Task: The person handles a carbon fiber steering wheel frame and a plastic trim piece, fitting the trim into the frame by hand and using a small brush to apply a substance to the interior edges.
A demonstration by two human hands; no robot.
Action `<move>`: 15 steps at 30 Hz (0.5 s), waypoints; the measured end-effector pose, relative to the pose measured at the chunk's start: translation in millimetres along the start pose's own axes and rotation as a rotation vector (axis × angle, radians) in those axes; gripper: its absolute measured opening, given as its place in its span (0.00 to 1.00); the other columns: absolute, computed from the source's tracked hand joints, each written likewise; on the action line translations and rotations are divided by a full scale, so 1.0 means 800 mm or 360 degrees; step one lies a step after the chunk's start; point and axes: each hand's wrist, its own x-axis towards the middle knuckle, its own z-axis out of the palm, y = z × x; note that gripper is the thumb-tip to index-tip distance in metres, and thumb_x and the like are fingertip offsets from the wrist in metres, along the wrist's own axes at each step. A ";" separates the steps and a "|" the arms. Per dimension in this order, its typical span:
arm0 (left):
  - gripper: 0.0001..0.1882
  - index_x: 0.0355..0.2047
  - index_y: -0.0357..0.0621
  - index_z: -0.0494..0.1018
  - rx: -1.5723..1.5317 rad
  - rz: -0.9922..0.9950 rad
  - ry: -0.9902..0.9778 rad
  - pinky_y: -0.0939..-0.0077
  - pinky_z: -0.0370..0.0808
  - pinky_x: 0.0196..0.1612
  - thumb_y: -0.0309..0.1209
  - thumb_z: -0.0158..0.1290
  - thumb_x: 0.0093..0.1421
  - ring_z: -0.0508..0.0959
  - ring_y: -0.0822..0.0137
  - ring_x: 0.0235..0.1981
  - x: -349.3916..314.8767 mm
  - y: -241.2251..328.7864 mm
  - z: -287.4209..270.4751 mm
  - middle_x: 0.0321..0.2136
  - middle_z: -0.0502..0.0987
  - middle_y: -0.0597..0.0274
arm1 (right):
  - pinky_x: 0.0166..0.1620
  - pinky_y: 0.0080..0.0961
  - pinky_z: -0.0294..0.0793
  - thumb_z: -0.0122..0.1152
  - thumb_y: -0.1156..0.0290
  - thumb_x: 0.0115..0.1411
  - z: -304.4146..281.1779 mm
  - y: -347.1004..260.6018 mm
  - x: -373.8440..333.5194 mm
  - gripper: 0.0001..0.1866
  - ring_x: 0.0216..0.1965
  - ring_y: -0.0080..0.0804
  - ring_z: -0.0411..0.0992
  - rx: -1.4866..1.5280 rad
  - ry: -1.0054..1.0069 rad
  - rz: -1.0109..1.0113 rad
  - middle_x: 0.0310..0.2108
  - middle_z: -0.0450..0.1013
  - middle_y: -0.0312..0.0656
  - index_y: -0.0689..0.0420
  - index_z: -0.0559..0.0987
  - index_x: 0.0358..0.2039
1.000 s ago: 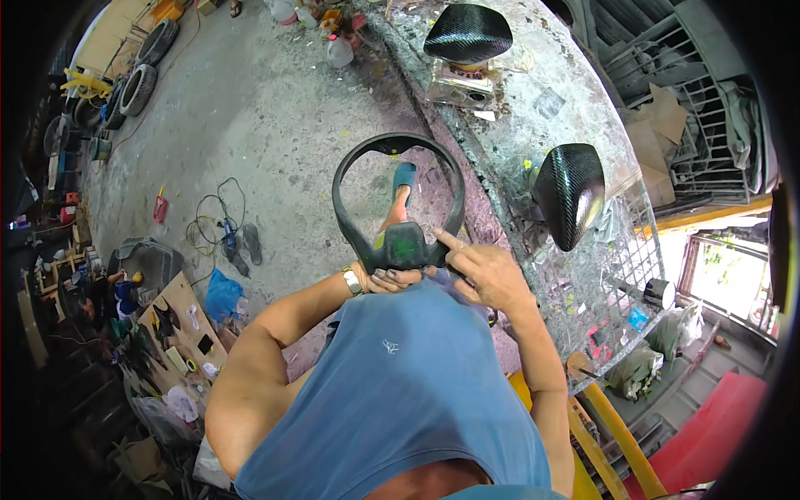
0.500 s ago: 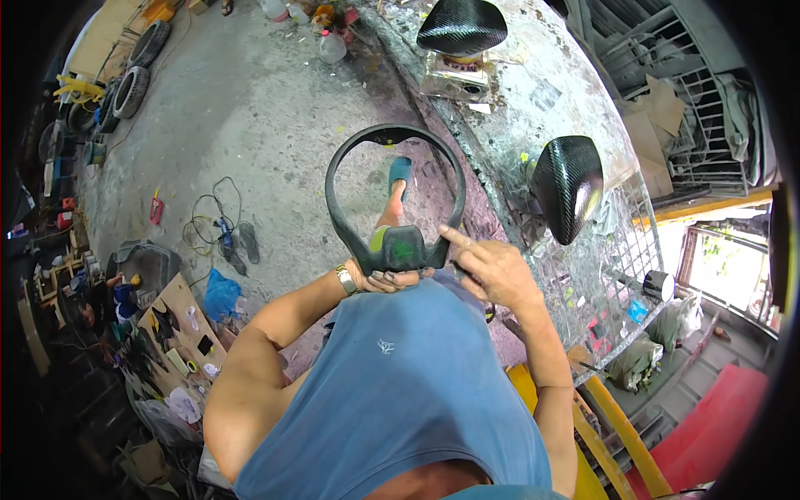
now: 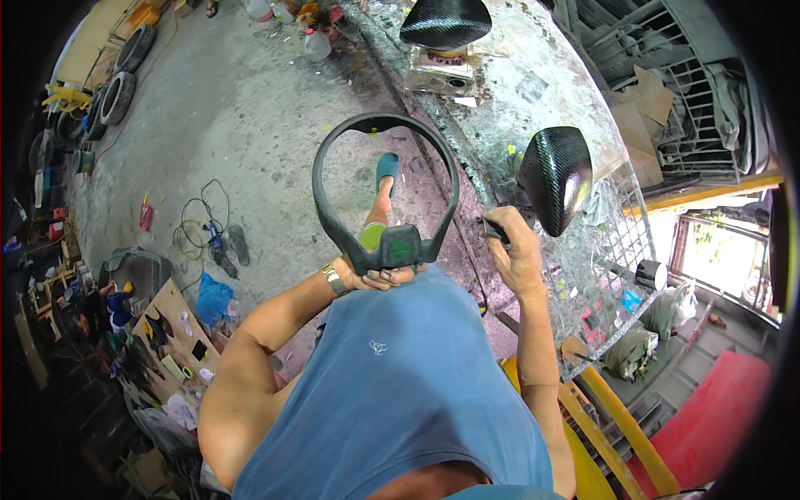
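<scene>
My left hand (image 3: 379, 277) is closed around the bottom of a black ring-shaped part (image 3: 402, 247), which looks like a bare steering wheel rim with a blocky base. The ring stands up in front of my waist, and a green smudge marks its base. To the right of the ring, and apart from it, my right hand (image 3: 521, 254) pinches a small dark flat piece (image 3: 495, 230), possibly folded sandpaper. Beyond that hand, a glossy carbon-fibre mirror cover (image 3: 560, 179) is propped over the worktable (image 3: 533, 50).
Another carbon-fibre cover (image 3: 446, 23) sits on a metal tin (image 3: 421, 79) at the far end. A wire grid (image 3: 612, 242) lines the table's right side. On the concrete floor lie a cable (image 3: 200, 229), a blue bag (image 3: 214, 297) and a sandal (image 3: 238, 244). Tyres (image 3: 119, 96) lean far left.
My right hand has gone from pointing beside the ring to pinching a dark piece a little farther right. The left hand keeps its hold on the ring. The whole view has shifted slightly.
</scene>
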 end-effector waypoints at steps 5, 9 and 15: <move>0.39 0.49 0.32 0.70 0.0049 0.0203 0.0283 0.85 0.59 0.09 0.62 0.43 0.63 0.62 0.77 0.08 -0.009 -0.025 0.023 0.23 0.70 0.52 | 0.34 0.25 0.72 0.59 0.80 0.59 0.013 -0.006 -0.015 0.11 0.28 0.28 0.73 0.0326 0.0300 0.0509 0.27 0.73 0.42 0.61 0.74 0.43; 0.17 0.55 0.42 0.64 0.1278 0.0651 0.0791 0.87 0.72 0.25 0.35 0.45 0.70 0.73 0.79 0.22 -0.003 -0.032 0.047 0.34 0.74 0.63 | 0.30 0.23 0.70 0.58 0.79 0.61 0.030 -0.011 -0.027 0.11 0.24 0.22 0.69 0.0522 0.0295 0.0774 0.23 0.72 0.38 0.61 0.73 0.44; 0.18 0.51 0.37 0.62 0.0926 0.0861 0.1018 0.80 0.79 0.42 0.26 0.54 0.64 0.80 0.72 0.39 0.022 -0.041 0.085 0.40 0.77 0.59 | 0.28 0.18 0.69 0.58 0.76 0.62 0.047 -0.025 -0.033 0.10 0.23 0.19 0.69 0.0535 0.0404 0.0653 0.24 0.73 0.36 0.60 0.70 0.44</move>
